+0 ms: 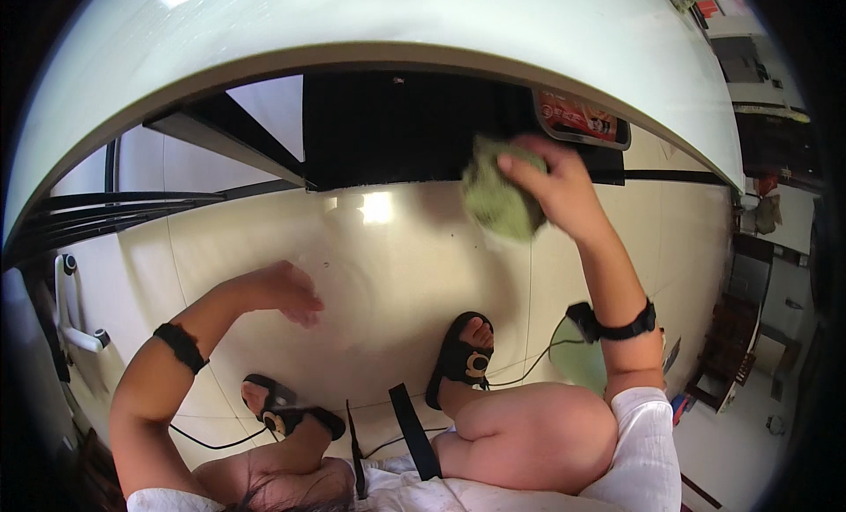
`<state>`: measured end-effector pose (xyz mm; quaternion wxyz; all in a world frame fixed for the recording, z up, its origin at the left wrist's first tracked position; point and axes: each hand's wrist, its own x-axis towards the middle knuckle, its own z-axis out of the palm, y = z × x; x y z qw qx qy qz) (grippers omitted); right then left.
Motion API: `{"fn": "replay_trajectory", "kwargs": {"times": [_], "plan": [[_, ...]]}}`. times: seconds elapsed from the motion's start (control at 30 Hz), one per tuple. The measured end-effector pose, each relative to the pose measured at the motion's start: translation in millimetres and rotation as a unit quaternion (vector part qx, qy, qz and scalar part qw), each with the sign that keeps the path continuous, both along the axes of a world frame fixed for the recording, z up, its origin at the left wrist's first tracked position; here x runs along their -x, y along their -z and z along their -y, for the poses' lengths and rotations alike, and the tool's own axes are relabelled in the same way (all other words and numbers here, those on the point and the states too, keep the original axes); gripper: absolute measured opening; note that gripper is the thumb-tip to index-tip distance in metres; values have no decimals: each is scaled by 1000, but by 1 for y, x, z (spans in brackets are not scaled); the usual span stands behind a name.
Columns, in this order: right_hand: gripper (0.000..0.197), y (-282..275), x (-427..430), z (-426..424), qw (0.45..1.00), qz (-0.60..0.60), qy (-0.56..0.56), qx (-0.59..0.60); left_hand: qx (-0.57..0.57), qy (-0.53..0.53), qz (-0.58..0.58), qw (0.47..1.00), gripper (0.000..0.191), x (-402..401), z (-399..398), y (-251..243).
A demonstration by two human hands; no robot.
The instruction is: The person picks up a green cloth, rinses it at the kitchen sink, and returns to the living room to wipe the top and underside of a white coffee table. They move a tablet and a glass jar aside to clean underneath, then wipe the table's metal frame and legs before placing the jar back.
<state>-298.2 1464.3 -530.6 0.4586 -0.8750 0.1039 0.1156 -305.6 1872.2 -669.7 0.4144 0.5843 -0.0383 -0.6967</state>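
My right hand [552,181] grips a bunched green cloth [499,204], its thumb pressed on top. Both are blurred, at the front edge of a black low shelf [396,128] under a glossy white tabletop [370,23]. My left hand [294,294] hangs above the cream tiled floor [370,267] with its fingers loosely bent and nothing seen in it. Some of its fingers are blurred or hidden.
A shallow metal-rimmed tray [621,142] with a red printed surface sits partly beneath the tabletop. Black slanted legs [225,125] stand at left. Near my right foot is a pale green round object [575,353], partly hidden. Thin black cables [522,373] run by my feet.
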Motion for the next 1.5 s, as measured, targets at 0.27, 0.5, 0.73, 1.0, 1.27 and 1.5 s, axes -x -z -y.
{"fn": "replay_trajectory", "kwargs": {"times": [0.27, 0.5, 0.73, 1.0, 1.27, 1.5], "plan": [[46, 11, -68, -56, 983, 126, -94, 97, -204, 111, 424, 875, 30, -14, -45, 33], [52, 72, -76, -83, 871, 236, -317, 291, -36, -77, 675, 733, 50, -42, 13, -30], [49, 88, -170, -56, 895, 179, -225, 342, -58, -77, 693, 714, 43, -63, 32, -38], [52, 124, -233, -80, 816, 171, -253, 491, 35, -159, 694, 702, 32, -62, 26, -22], [45, 79, -77, -111, 843, 197, -399, 301, 13, -117, 706, 699, 32, -65, 24, -20], [43, 87, -83, -94, 821, 260, -363, 356, 20, -129, 725, 676, 33, -64, 24, -19]]}}
